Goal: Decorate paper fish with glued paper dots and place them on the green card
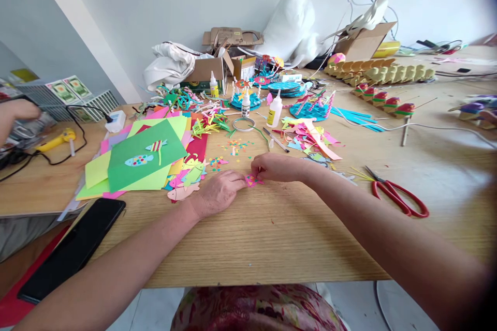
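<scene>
My left hand (219, 192) and my right hand (275, 167) meet over a small pink paper cut-out (253, 181) dotted with coloured bits, lying on the wooden table (272, 238). The left hand's fingers are curled and press the cut-out's left edge. The right hand's fingertips are pinched together on its top edge. Loose paper confetti (235, 146) lies just beyond the hands. A pink paper fish (182, 192) rests beside my left hand.
Red-handled scissors (396, 195) lie to the right. A stack of coloured paper sheets (143, 158) with fish shapes is at left, a black phone (75, 245) at the near left edge. Glue bottles (275, 108), paper scraps and boxes crowd the back. Another person's hand (17, 114) shows far left.
</scene>
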`<action>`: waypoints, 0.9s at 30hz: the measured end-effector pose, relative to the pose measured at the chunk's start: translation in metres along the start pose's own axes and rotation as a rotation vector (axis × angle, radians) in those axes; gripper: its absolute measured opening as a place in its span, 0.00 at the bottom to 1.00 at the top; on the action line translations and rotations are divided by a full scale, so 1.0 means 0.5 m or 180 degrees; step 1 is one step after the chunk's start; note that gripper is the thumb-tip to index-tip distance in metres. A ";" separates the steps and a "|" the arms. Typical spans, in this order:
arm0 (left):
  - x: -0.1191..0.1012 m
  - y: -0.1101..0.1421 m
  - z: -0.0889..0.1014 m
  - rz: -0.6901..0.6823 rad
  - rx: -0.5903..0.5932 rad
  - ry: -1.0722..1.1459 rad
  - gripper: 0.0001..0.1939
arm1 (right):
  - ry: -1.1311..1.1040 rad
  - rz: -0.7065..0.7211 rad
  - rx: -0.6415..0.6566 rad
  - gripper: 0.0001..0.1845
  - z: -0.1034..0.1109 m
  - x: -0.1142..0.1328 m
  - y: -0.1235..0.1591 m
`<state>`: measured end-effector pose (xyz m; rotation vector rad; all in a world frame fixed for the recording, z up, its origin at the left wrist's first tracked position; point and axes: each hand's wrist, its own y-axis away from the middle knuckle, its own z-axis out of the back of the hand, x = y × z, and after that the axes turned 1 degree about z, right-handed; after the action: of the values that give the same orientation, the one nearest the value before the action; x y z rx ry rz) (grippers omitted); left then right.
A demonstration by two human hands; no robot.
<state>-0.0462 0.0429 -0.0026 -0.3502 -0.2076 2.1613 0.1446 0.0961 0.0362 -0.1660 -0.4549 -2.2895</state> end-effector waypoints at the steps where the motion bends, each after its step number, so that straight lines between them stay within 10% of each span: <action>1: 0.000 0.000 0.000 0.0000 0.0001 0.0005 0.20 | -0.0057 0.0006 -0.0004 0.11 -0.001 -0.003 0.001; 27: 0.001 0.002 -0.002 0.0050 0.0012 -0.0004 0.20 | 0.0522 -0.0206 -0.0122 0.13 -0.017 0.028 0.001</action>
<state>-0.0467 0.0427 -0.0041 -0.3492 -0.2021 2.1771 0.1355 0.0835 0.0321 0.0181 -0.3360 -2.3537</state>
